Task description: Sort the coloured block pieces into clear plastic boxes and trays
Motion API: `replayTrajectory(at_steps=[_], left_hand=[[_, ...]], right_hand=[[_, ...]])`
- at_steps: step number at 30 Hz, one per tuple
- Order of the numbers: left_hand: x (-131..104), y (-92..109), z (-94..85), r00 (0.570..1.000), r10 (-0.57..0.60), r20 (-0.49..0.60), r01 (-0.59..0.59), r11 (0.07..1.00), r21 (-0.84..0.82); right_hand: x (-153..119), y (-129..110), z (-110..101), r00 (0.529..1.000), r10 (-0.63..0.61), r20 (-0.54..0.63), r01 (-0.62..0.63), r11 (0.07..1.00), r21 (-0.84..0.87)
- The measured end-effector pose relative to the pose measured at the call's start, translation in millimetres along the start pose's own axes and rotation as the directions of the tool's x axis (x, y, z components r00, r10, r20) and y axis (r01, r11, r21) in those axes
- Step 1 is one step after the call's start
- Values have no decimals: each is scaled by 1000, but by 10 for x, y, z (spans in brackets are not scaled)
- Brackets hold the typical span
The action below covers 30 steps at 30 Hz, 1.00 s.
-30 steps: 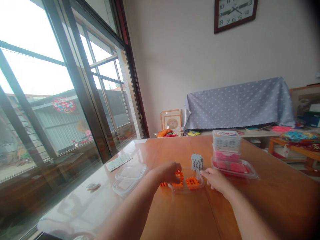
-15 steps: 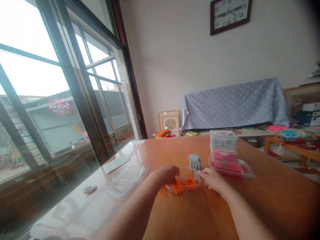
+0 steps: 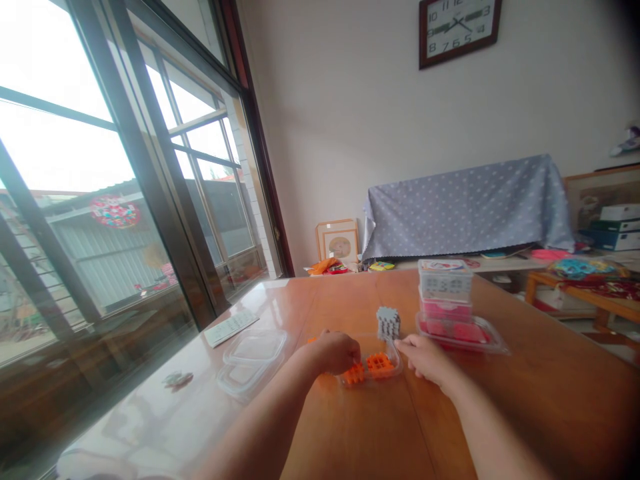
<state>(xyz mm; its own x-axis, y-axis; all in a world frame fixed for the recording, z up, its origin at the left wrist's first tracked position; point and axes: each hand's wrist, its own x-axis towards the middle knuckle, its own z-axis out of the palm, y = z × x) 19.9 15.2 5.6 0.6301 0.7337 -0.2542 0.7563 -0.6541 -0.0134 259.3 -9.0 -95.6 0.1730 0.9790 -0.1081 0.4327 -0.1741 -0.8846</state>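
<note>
A clear plastic container [image 3: 395, 369] sits mid-table with orange lattice-like plastic pieces [image 3: 381, 365] inside. My left hand [image 3: 337, 351] is over its left side, fingers curled down beside another orange piece [image 3: 355, 374]. Whatever those fingers grip is hidden behind the hand. A bit of orange also shows past the left wrist. At the container's right corner, my right hand [image 3: 420, 355] pinches the rim between thumb and fingers. Just behind the container stands a stack of grey interlocking pieces [image 3: 388, 323].
Clear lids [image 3: 255, 348] lie to the left, near a printed paper [image 3: 231, 328] and a small crumpled item [image 3: 177, 381]. Stacked boxes [image 3: 445, 290] stand on a clear tray with red contents [image 3: 463, 331] at the right. A window borders the table's left side.
My left hand has shifted slightly left and lower, its fingers more curled. Orange now shows beyond its wrist. My right hand stays on the container's rim.
</note>
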Motion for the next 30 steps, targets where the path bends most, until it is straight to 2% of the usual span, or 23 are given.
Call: replayTrajectory(at_steps=[9,15,21,27,30], left_hand=[[0,-22,-1,997,-28,-73,33,998,62],[-23,18,9,996,13,-93,-13,1000,-3],[-6,5,46,994,-7,-113,2,999,-40],[-10,-103,31,985,-55,-165,33,991,-133],[-33,-229,24,964,-84,-254,24,973,-231]], right_hand=[[5,10,-3,1000,-2,-1,2,1000,-15],[-3,-3,2,1000,-25,-10,24,1000,-16],[21,11,3,999,-41,-28,41,999,-5],[-26,-39,17,986,-143,-82,145,989,16],[-22,-45,74,973,-208,-95,214,975,55]])
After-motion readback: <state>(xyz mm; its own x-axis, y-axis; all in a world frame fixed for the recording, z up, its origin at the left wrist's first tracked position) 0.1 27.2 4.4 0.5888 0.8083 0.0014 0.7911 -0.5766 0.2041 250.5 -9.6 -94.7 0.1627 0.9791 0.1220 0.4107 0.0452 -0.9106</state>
